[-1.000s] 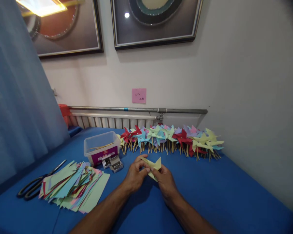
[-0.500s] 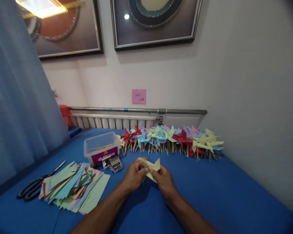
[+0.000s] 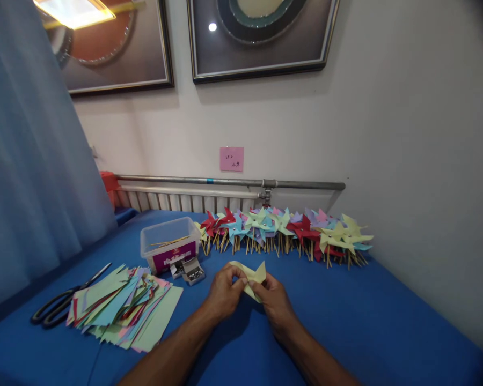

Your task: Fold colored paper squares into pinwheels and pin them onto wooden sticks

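Observation:
Between my two hands is a pale yellow paper pinwheel, its points folded in toward the middle. My left hand is closed on its left side, thumb near the centre. On the right side, my right hand pinches the paper, thumb also at the centre. Whether a pin sits under the thumbs is hidden. Left of my hands stand small open boxes of metal pins, in front of a clear plastic tub with thin wooden sticks inside.
A pile of cut coloured paper lies at the left, beside black-handled scissors. Finished pinwheels on sticks form a long row along the back of the blue-covered table. A blue curtain hangs at the left.
My left thumb and fingers have shifted slightly at the pinwheel's centre, and its lower left point no longer shows. The whole view has moved a little.

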Action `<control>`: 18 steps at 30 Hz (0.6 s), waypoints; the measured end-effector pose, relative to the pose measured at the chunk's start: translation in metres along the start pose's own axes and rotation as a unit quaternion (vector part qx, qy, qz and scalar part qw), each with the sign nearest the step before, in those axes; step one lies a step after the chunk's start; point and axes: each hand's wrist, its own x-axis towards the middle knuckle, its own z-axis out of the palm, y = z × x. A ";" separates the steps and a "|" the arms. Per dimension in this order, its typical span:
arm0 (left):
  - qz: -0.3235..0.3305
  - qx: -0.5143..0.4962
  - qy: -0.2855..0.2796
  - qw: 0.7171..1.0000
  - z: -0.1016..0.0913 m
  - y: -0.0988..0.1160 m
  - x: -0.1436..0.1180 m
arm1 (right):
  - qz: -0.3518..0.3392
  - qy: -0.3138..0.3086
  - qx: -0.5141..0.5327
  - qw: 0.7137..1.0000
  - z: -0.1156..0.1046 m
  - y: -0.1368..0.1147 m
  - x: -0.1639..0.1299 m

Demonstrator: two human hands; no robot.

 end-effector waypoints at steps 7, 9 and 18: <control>0.003 0.003 0.025 1.000 0.004 -0.001 -0.001 | -0.009 -0.002 -0.010 1.000 -0.003 0.003 0.002; 0.001 0.001 0.033 0.999 0.005 -0.001 -0.002 | -0.015 0.000 -0.012 1.000 -0.004 0.005 0.003; -0.009 0.026 0.049 0.998 0.005 0.004 -0.003 | -0.008 -0.007 -0.024 1.000 -0.007 0.005 0.005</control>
